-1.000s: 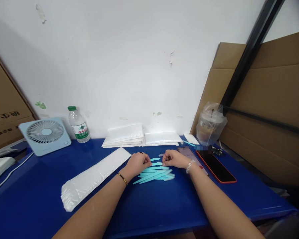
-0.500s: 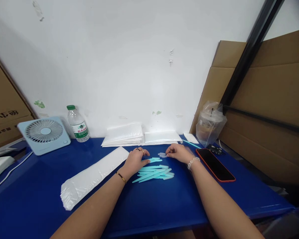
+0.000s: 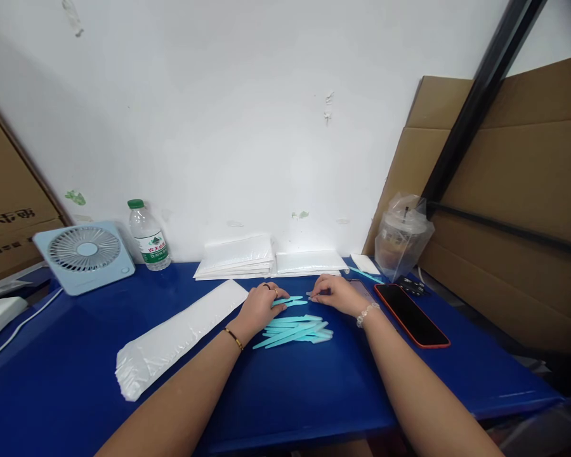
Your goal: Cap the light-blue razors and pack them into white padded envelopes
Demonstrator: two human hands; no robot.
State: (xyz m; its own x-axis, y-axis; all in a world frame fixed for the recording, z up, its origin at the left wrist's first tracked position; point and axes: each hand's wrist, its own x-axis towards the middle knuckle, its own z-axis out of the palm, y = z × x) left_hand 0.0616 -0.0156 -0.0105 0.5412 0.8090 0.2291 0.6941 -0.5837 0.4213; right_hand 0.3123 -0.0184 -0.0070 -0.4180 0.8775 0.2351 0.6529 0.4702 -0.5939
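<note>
A loose pile of several teal plastic sticks [image 3: 295, 330] lies on the blue table [image 3: 290, 393] in front of me. My left hand [image 3: 259, 306], with rings and a gold bracelet, is curled just behind the pile and pinches the end of a teal stick [image 3: 292, 300] that points right. My right hand [image 3: 335, 293], with a bead bracelet, rests a little to the right, its fingertips pressed together on a small pale piece [image 3: 310, 294] near the tip of that stick. The two hands sit close together without touching.
A long white plastic sleeve [image 3: 181, 333] lies to the left. Stacks of white bags [image 3: 238, 259] sit at the wall. A fan [image 3: 83, 254], a water bottle [image 3: 148, 236], a phone [image 3: 412, 314], a bagged cup [image 3: 400, 238] and cardboard [image 3: 514, 190] surround the work spot.
Both hands moved away from the pile toward the wall. The right hand reached the small pale piece and closed on it; the left hand drew a teal stick out beside it.
</note>
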